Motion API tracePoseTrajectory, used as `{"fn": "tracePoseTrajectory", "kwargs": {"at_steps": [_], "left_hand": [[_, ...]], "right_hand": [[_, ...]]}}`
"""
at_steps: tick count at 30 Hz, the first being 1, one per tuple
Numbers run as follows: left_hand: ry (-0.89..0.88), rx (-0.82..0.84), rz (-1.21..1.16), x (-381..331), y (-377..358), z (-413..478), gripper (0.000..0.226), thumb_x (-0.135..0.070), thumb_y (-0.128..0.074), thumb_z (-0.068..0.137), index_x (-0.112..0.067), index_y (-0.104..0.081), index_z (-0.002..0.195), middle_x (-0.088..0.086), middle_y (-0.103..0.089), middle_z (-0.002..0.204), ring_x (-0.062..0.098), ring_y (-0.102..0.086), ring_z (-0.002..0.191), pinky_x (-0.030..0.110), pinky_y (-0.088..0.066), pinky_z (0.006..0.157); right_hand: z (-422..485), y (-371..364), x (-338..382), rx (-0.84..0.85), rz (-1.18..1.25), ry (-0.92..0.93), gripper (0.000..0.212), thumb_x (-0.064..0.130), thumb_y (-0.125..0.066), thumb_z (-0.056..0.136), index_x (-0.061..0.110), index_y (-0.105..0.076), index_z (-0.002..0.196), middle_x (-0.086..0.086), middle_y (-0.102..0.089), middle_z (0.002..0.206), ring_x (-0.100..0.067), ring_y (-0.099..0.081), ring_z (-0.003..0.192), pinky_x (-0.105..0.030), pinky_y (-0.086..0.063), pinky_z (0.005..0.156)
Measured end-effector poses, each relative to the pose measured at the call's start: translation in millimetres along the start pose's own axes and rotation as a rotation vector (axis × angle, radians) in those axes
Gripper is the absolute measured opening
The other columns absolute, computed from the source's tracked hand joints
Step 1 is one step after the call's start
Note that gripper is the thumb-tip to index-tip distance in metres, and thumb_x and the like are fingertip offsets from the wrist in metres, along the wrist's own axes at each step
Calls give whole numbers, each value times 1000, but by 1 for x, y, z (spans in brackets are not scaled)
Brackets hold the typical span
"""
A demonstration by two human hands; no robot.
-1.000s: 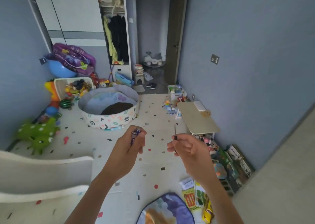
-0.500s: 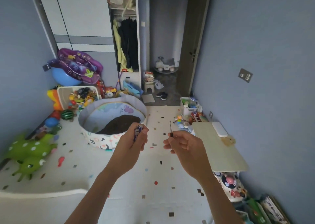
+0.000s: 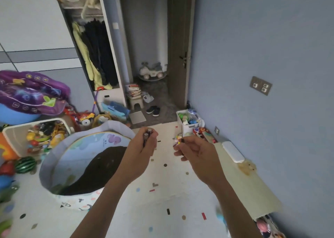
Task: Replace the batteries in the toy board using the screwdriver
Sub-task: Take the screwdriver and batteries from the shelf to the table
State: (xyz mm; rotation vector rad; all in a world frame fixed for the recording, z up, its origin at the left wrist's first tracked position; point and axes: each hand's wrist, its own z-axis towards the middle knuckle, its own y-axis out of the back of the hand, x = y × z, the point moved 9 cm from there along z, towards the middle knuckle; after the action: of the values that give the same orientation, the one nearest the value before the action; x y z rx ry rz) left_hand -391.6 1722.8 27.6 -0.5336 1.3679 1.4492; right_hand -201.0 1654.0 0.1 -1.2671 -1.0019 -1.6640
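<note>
A person stands in a playroom, arms out. The left hand point(image 3: 142, 147) is closed around two batteries point(image 3: 147, 134), ends poking up: small, smooth, likely to roll if dropped. The right hand point(image 3: 195, 150) pinches a thin screwdriver point(image 3: 182, 137) at its dark handle, shaft up; it looks light and stiff. I cannot pick out the toy board. A round fabric bin point(image 3: 54, 165) holds something dark; a white crate point(image 3: 10, 134) and a small tub point(image 3: 182, 127) hold toys.

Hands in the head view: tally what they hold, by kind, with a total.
Batteries, in the left hand: 2
Screwdriver, in the right hand: 1
Total held: 3
</note>
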Motion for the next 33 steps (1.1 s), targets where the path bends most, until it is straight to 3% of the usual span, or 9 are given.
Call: {"fn": "tracePoseTrajectory", "kwargs": {"at_steps": [4, 7, 10, 16, 19, 22, 25, 28, 33], "left_hand": [[-21, 72, 5, 24, -51, 108, 23, -33, -44, 113, -22, -58, 100, -3, -61, 74, 7, -56, 63, 15, -46, 59], [-66, 106, -5, 35, -93, 187, 26, -32, -43, 114, -25, -55, 92, -5, -59, 70, 4, -54, 59, 23, -46, 63], [-78, 133, -49, 37, -134, 262, 27, -32, -44, 114, -24, -54, 90, -3, -57, 69, 8, -52, 60, 32, -48, 65], [-197, 267, -100, 5, -229, 397, 25, -28, -46, 114, -17, -54, 94, 6, -56, 70, 12, -51, 62, 30, -46, 63], [-246, 379, -155, -13, -291, 447, 24, -25, -47, 114, -20, -55, 92, -6, -55, 67, 9, -51, 61, 28, -46, 62], [-305, 526, -216, -32, -363, 479, 24, -24, -46, 115, -21, -54, 92, -13, -57, 66, 5, -52, 60, 21, -46, 64], [-392, 715, -269, -49, -439, 494, 20, -28, -45, 115, -20, -57, 100, -8, -58, 71, 12, -54, 66, 32, -50, 71], [-483, 873, -288, -60, -508, 502, 19, -32, -45, 114, -23, -56, 102, -7, -57, 70, 14, -54, 66, 39, -49, 70], [-585, 1127, -316, -62, -589, 511, 22, -40, -44, 113, -23, -55, 105, 10, -60, 73, 34, -58, 71, 56, -51, 74]], "right_hand": [[96, 26, -28, -65, -7, 17, 8, 10, -67, 99, 16, -73, 102, 3, -84, 87, -16, -81, 79, -35, -66, 72], [169, 47, -48, -89, -17, 30, 16, 10, -67, 99, 25, -71, 98, 12, -83, 84, -9, -80, 78, -23, -63, 70], [240, 76, -66, -114, 7, 13, 12, 8, -66, 99, 18, -73, 102, 7, -84, 85, -14, -81, 80, -27, -64, 73], [345, 158, -88, -264, -3, -14, 8, 7, -70, 97, 4, -73, 104, -1, -84, 87, -14, -81, 76, -26, -62, 67], [370, 213, -107, -387, 0, -47, 5, 5, -69, 96, 6, -72, 100, -6, -84, 87, -21, -81, 80, -37, -66, 73], [379, 272, -127, -552, 2, -80, 4, 4, -69, 97, 3, -71, 100, -7, -83, 87, -24, -81, 81, -35, -64, 75], [374, 320, -150, -722, -29, -131, 5, 5, -69, 97, 3, -69, 101, -7, -83, 88, -24, -81, 81, -31, -62, 72], [369, 354, -172, -878, -75, -171, 5, 8, -69, 98, 6, -70, 102, -8, -82, 90, -23, -81, 82, -36, -64, 73], [365, 383, -204, -1119, -109, -242, 6, 9, -70, 98, 7, -71, 103, -7, -82, 89, -21, -81, 82, -39, -65, 74]]}}
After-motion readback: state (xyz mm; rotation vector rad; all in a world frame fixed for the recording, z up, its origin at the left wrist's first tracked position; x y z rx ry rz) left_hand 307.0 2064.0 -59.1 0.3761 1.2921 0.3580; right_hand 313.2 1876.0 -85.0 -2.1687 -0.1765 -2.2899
